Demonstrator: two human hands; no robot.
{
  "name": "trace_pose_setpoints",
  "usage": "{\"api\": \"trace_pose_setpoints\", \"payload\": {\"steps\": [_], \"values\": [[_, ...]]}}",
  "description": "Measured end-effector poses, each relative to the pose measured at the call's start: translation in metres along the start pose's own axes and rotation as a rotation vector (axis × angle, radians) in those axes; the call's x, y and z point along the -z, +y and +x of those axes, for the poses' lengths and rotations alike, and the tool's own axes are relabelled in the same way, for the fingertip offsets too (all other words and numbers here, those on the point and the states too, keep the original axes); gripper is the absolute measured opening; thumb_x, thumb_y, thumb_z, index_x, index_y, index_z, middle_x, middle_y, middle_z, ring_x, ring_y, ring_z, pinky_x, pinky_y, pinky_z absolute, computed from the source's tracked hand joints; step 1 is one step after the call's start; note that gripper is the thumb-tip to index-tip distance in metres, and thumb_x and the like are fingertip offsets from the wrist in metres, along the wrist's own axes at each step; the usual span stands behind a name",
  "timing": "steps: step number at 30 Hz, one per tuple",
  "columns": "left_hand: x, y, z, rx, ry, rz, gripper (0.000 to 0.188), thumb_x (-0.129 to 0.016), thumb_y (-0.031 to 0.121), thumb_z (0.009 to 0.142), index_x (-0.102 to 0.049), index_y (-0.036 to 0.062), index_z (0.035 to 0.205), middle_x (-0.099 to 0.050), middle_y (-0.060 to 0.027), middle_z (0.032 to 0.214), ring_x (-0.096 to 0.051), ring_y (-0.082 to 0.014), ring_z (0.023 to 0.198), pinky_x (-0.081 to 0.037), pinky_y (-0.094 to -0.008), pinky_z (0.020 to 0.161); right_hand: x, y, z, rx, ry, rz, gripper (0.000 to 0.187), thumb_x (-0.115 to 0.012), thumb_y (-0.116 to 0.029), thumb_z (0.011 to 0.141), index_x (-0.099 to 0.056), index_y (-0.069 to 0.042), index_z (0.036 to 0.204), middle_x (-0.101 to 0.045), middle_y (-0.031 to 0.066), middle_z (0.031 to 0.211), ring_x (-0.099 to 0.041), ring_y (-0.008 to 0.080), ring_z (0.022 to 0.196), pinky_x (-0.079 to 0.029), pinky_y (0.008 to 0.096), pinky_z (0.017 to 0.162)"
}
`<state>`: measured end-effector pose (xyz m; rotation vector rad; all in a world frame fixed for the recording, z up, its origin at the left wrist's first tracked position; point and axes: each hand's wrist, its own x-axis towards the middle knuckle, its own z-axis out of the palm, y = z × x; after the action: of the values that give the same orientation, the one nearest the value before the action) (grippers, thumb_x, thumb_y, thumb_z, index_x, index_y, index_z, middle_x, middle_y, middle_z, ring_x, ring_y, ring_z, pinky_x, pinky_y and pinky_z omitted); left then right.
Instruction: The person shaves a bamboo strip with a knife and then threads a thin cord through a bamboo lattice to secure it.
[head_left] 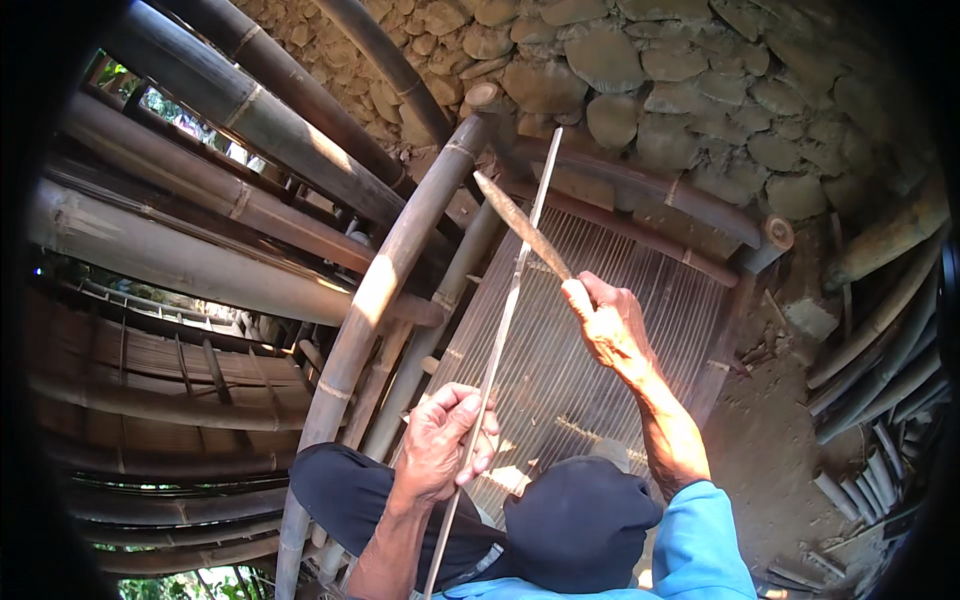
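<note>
My left hand (448,440) is closed round a long, thin bamboo strip (508,310), pinching it between thumb and fingers. The strip slants from low beside my lap up to the far side, past the slatted bamboo platform. My right hand (607,322) grips a long-bladed knife (522,224) by its handle, which my fingers mostly cover. The brownish blade points up and to the left, crossing the strip near its upper part. Whether the edge touches the strip, I cannot tell.
I sit on the slatted bamboo platform (590,370), my dark-trousered knees (583,522) in front of me. Thick bamboo poles (375,280) stand close on the left. A stone wall (620,75) rises at the far side. Cut bamboo pieces (870,480) lie on the dirt floor at right.
</note>
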<state>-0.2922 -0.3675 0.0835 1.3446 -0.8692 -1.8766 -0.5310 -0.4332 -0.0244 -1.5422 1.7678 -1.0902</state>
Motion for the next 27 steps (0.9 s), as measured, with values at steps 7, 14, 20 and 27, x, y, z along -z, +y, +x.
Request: {"api": "trace_pose_setpoints", "payload": {"steps": [7,14,20,27], "values": [[0.004,-0.034,-0.010,0.143,-0.016,-0.195,0.041,-0.055,0.018,0.104,-0.050,0.0006,0.141,-0.055,-0.0019,0.070,-0.042,-0.0039,0.041,-0.028,-0.0170,0.033,-0.021,-0.019,-0.049,0.139,-0.181,0.029,0.051,-0.062,-0.056,0.093,-0.057,-0.008,0.075,-0.056,0.0116,0.057,-0.063,0.0324,0.057,-0.048,0.0411,0.054],[0.024,-0.066,-0.018,0.145,0.016,-0.257,0.029,-0.053,0.016,0.105,-0.062,0.0053,0.130,-0.053,-0.0033,0.069,-0.041,-0.0052,0.040,-0.025,-0.0192,0.032,-0.033,-0.031,-0.082,0.344,-0.318,-0.037,0.060,-0.066,-0.066,0.084,-0.055,-0.009,0.069,-0.055,0.0116,0.055,-0.061,0.0319,0.051,-0.048,0.0414,0.049],[0.028,-0.059,-0.024,0.140,0.010,-0.269,0.032,-0.053,0.018,0.105,-0.060,0.0055,0.134,-0.053,-0.0033,0.068,-0.038,-0.0038,0.040,-0.025,-0.0188,0.032,-0.040,-0.026,-0.074,0.432,-0.293,-0.073,0.056,-0.067,-0.063,0.085,-0.057,-0.010,0.070,-0.054,0.0084,0.052,-0.061,0.0289,0.050,-0.047,0.0401,0.045],[0.034,-0.056,-0.030,0.142,-0.012,-0.237,0.039,-0.052,0.017,0.105,-0.053,0.0048,0.143,-0.051,-0.0014,0.066,-0.038,-0.0033,0.040,-0.027,-0.0181,0.034,-0.040,-0.011,-0.058,0.375,-0.164,0.110,0.042,-0.072,-0.042,0.091,-0.059,-0.008,0.068,-0.057,0.0078,0.058,-0.060,0.0260,0.049,-0.047,0.0343,0.046]]}}
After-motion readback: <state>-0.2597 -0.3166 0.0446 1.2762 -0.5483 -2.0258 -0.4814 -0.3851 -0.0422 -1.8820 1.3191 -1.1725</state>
